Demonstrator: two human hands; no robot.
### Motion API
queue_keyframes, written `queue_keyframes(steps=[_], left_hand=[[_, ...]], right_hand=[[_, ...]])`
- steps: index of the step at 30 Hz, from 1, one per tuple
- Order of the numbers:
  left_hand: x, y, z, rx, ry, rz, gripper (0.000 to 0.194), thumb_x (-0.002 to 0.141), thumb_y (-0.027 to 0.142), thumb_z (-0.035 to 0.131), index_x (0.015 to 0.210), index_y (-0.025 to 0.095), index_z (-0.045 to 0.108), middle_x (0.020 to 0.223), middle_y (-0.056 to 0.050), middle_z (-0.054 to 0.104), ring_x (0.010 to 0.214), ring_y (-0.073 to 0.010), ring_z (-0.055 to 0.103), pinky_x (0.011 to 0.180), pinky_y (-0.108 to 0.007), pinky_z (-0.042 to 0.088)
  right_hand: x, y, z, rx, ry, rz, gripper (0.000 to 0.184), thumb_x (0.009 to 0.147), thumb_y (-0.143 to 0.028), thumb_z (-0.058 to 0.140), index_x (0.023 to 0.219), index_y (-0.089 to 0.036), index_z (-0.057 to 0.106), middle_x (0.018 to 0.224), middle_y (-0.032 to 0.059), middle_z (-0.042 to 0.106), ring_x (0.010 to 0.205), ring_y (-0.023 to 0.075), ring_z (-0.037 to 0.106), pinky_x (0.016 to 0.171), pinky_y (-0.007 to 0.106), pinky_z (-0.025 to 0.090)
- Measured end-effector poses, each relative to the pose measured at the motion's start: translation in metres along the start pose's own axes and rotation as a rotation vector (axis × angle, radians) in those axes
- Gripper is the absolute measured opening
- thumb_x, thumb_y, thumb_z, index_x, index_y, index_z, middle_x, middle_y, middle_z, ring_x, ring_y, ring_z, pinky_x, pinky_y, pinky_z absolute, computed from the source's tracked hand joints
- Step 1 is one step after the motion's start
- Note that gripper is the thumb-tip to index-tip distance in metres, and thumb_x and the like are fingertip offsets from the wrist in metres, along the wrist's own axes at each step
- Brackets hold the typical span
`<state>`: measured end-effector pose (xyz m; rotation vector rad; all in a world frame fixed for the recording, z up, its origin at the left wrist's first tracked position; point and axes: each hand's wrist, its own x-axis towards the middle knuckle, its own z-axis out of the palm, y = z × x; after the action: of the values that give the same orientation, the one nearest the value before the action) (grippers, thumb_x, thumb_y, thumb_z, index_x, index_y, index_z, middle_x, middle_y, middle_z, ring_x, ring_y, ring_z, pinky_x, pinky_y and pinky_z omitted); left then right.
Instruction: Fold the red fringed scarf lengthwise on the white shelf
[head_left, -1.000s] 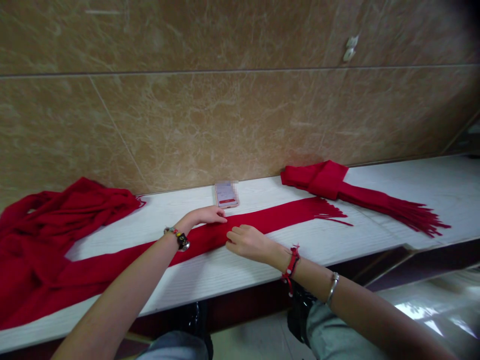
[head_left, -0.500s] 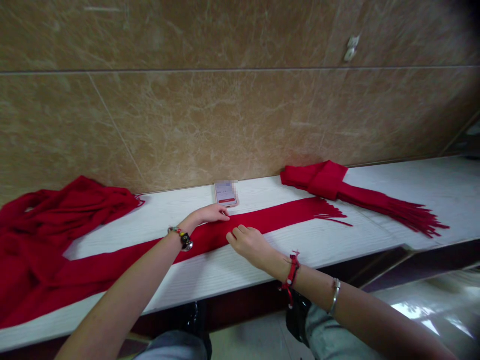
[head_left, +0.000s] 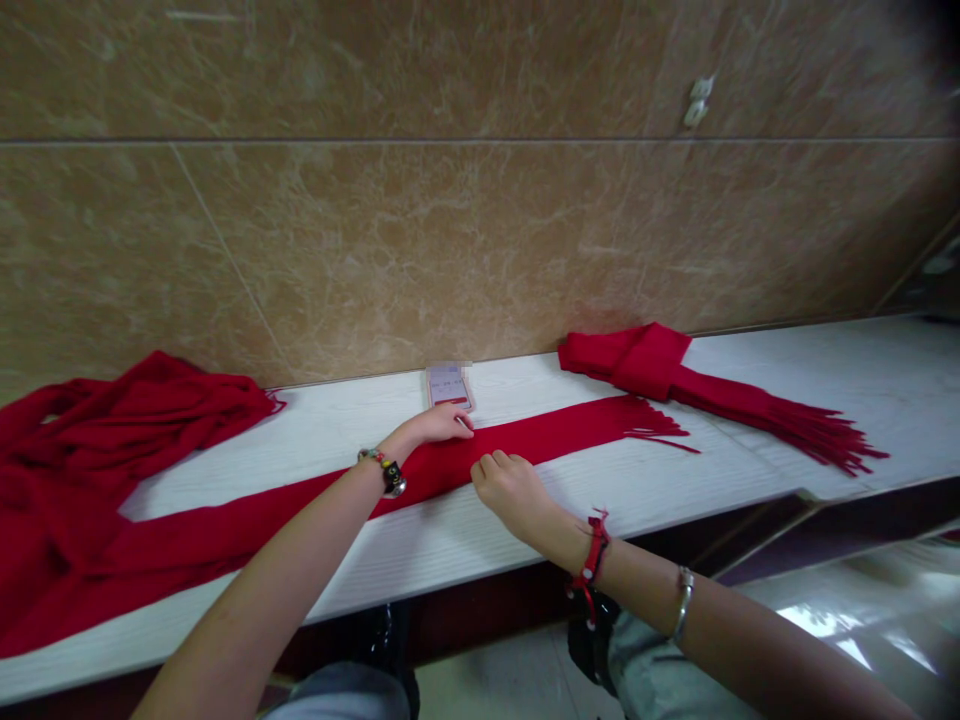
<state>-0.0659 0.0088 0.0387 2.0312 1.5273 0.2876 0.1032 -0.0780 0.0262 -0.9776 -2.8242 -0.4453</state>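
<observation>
A long red scarf (head_left: 555, 430) lies in a narrow, flat strip along the white bench top, its fringed end to the right. My left hand (head_left: 444, 422) is bent over the far edge of this strip, fingers closed on the cloth. Across from it, my right hand (head_left: 511, 488) pinches the near edge with curled fingers; the fingertips are partly hidden. Leftward, the strip runs under my left forearm into a loose, crumpled heap of red cloth (head_left: 142, 430).
A second red scarf (head_left: 652, 360), folded with its fringe spread out, lies at the right by the wall. Behind my left hand a phone (head_left: 448, 388) rests on the bench top (head_left: 810, 360). The tiled wall (head_left: 450, 240) rises directly behind. My knees are below the front edge.
Both hands have slid a little to the right along the strip, staying at its two edges. The phone and the folded scarf have stayed in place.
</observation>
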Motion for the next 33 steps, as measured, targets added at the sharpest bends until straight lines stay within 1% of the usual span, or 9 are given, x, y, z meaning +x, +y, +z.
queue_keyframes(steps=[7, 12, 17, 20, 22, 25, 28, 30, 33], left_hand=[[0.009, 0.005, 0.001, 0.047, 0.022, -0.015, 0.027, 0.065, 0.026, 0.057, 0.085, 0.013, 0.067, 0.087, -0.005, 0.067, 0.076, -0.0168, 0.056, 0.065, -0.023, 0.040], [0.015, 0.015, 0.004, 0.074, 0.033, -0.030, 0.028, 0.066, 0.025, 0.056, 0.089, 0.012, 0.067, 0.088, -0.006, 0.067, 0.077, -0.0171, 0.057, 0.065, -0.023, 0.041], [0.022, 0.025, 0.007, 0.094, 0.024, -0.056, 0.030, 0.066, 0.024, 0.056, 0.091, 0.011, 0.066, 0.089, -0.007, 0.067, 0.076, -0.0170, 0.057, 0.064, -0.023, 0.040], [0.025, 0.027, 0.008, 0.098, 0.010, -0.068, 0.028, 0.065, 0.024, 0.057, 0.089, 0.012, 0.066, 0.086, -0.006, 0.067, 0.074, -0.0168, 0.056, 0.063, -0.023, 0.040], [0.026, 0.027, 0.005, 0.098, -0.009, -0.073, 0.026, 0.064, 0.025, 0.058, 0.085, 0.013, 0.066, 0.082, -0.005, 0.067, 0.072, -0.0165, 0.055, 0.062, -0.024, 0.039], [0.023, 0.024, -0.001, 0.087, -0.058, -0.076, 0.019, 0.063, 0.028, 0.058, 0.074, 0.014, 0.066, 0.074, -0.003, 0.064, 0.066, -0.0149, 0.051, 0.059, -0.023, 0.037], [0.018, 0.021, -0.009, 0.060, -0.104, -0.076, 0.016, 0.060, 0.032, 0.060, 0.062, 0.016, 0.063, 0.070, -0.001, 0.061, 0.066, -0.0139, 0.048, 0.058, -0.023, 0.036], [0.015, 0.020, -0.013, 0.029, -0.119, -0.076, 0.016, 0.059, 0.033, 0.061, 0.061, 0.017, 0.063, 0.071, -0.001, 0.060, 0.069, -0.0141, 0.048, 0.060, -0.023, 0.036], [0.012, 0.024, -0.019, -0.038, -0.128, -0.073, 0.022, 0.060, 0.035, 0.061, 0.071, 0.017, 0.063, 0.074, -0.001, 0.060, 0.070, -0.0138, 0.048, 0.060, -0.023, 0.036]], right_hand=[[-0.007, 0.012, 0.005, -0.017, -0.010, 0.032, 0.015, 0.079, -0.003, 0.046, 0.086, -0.009, 0.058, 0.081, 0.0138, 0.061, 0.074, 0.0227, 0.056, 0.057, 0.031, 0.044], [-0.012, 0.021, 0.004, -0.010, -0.039, 0.052, 0.014, 0.079, -0.004, 0.048, 0.087, -0.009, 0.058, 0.082, 0.0131, 0.061, 0.075, 0.0234, 0.056, 0.059, 0.032, 0.044], [-0.016, 0.026, 0.004, -0.020, -0.032, 0.045, 0.015, 0.079, -0.003, 0.047, 0.087, -0.009, 0.058, 0.081, 0.0131, 0.060, 0.074, 0.0232, 0.055, 0.058, 0.032, 0.043], [-0.017, 0.027, 0.007, -0.029, 0.000, 0.023, 0.015, 0.080, -0.003, 0.045, 0.086, -0.009, 0.058, 0.080, 0.0127, 0.059, 0.073, 0.0222, 0.055, 0.057, 0.031, 0.043], [-0.017, 0.026, 0.010, -0.031, 0.049, -0.010, 0.015, 0.081, -0.003, 0.045, 0.086, -0.009, 0.057, 0.080, 0.0117, 0.059, 0.073, 0.0218, 0.054, 0.057, 0.031, 0.043], [-0.015, 0.025, 0.014, -0.022, 0.118, -0.074, 0.014, 0.082, -0.005, 0.044, 0.087, -0.010, 0.056, 0.080, 0.0102, 0.057, 0.074, 0.0213, 0.054, 0.057, 0.031, 0.042], [-0.013, 0.024, 0.015, -0.010, 0.123, -0.096, 0.014, 0.083, -0.005, 0.043, 0.086, -0.011, 0.056, 0.079, 0.0098, 0.057, 0.075, 0.0209, 0.053, 0.058, 0.031, 0.042], [-0.012, 0.024, 0.013, 0.001, 0.110, -0.095, 0.014, 0.083, -0.006, 0.043, 0.087, -0.011, 0.055, 0.079, 0.0100, 0.058, 0.075, 0.0209, 0.053, 0.059, 0.031, 0.042], [-0.011, 0.027, 0.008, 0.045, 0.107, -0.056, 0.014, 0.084, -0.008, 0.042, 0.089, -0.013, 0.054, 0.081, 0.0093, 0.058, 0.076, 0.0203, 0.054, 0.060, 0.030, 0.041]])
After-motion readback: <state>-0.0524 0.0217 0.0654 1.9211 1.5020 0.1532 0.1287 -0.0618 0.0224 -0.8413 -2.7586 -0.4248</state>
